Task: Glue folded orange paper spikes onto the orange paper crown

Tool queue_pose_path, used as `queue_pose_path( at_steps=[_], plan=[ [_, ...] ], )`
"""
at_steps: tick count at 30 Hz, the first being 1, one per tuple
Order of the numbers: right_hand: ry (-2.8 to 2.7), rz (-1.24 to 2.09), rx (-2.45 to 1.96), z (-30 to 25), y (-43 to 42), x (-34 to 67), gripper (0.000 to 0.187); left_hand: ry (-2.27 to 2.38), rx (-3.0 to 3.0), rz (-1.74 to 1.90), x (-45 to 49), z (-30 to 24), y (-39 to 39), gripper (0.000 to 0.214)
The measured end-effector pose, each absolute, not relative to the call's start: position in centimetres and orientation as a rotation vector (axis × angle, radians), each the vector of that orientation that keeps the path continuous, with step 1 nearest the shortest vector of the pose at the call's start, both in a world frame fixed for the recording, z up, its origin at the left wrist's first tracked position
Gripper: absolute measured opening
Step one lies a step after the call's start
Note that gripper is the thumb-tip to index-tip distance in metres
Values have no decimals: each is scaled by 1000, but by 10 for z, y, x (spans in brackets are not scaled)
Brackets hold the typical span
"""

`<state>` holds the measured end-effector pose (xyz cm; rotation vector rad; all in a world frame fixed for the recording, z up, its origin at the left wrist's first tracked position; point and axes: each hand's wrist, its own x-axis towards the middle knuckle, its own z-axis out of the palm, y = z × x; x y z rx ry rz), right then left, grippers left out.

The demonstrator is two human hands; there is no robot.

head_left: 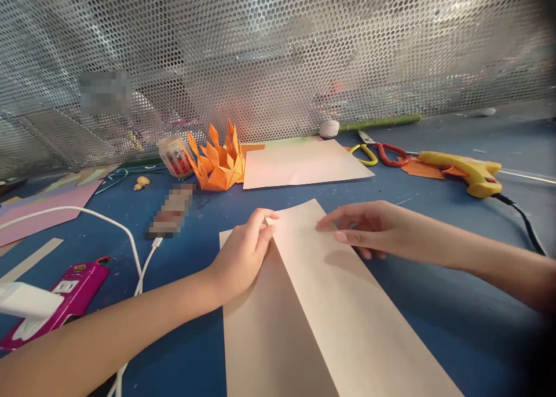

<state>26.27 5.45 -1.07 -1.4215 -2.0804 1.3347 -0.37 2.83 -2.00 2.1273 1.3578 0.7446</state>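
Note:
A long sheet of pale paper (330, 269) lies at a slant before me, folded over or overlapping a second pale layer (264, 339); which of the two I cannot tell. My left hand (245, 252) is closed at its far left corner, pinching the paper between thumb and fingers. Over the right edge hovers my right hand (365, 229), fingers stretched and thumb apart. Its fingertips are close to the paper, and whether they touch it is unclear.
Behind stand an orange folded-paper piece (219, 165) and a jar (176, 155), beside more white paper (304, 165). Red-handled pliers (391, 153) and a yellow glue gun (464, 168) lie right. Leftward are a phone (171, 211), white cable (130, 240) and magenta power strip (82, 287).

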Motion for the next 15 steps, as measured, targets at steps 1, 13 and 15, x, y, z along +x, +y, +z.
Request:
queue_pose_path(
  at_steps=[1, 13, 15],
  plan=[
    [-2032, 1270, -1414, -16, 56, 259, 68, 1353, 2172, 702, -4, -20, 28, 26],
    [-1852, 1136, -1655, -35, 46, 247, 73, 1572, 2621, 120, -5, -18, 26, 42],
    [-1825, 1237, -1660, -35, 44, 246, 80, 1573, 2627, 76, -4, -18, 27, 44]
  ],
)
